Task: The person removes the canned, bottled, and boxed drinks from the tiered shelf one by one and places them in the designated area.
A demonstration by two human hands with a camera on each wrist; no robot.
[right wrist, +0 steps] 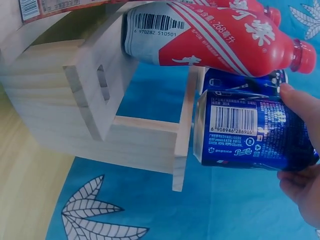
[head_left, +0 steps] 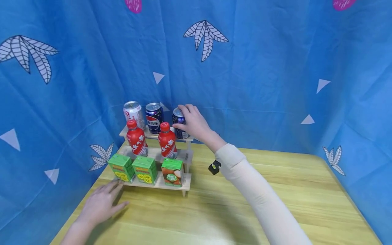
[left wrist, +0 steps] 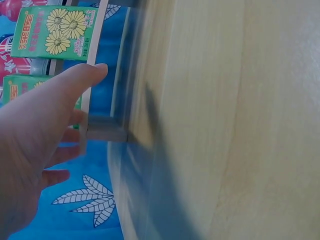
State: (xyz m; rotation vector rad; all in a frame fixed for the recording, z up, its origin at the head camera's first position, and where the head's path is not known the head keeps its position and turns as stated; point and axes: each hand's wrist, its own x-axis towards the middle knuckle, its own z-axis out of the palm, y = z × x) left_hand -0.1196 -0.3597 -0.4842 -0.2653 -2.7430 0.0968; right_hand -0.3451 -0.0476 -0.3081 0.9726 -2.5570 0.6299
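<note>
My right hand (head_left: 196,123) holds a dark blue Pepsi can (right wrist: 235,130) near its top, thumb on one side and fingers on the other. The can stands at the right end of the top tier of a wooden three-step shelf (head_left: 186,156). Another Pepsi can (head_left: 153,119) and a white-and-pink can (head_left: 133,112) stand left of it. My left hand (head_left: 99,203) is at the shelf's front left corner, its fingertips by the bottom tier's edge and the thumb spread away. Nearest to it is a green drink carton (head_left: 121,167) with yellow flowers.
Two red bottles (head_left: 137,141) stand on the middle tier. A second flowered carton (head_left: 145,170) and a brown-and-green carton (head_left: 172,173) share the bottom tier. The wooden table (head_left: 275,190) extends to the right. A blue patterned curtain (head_left: 260,68) hangs behind and at both sides.
</note>
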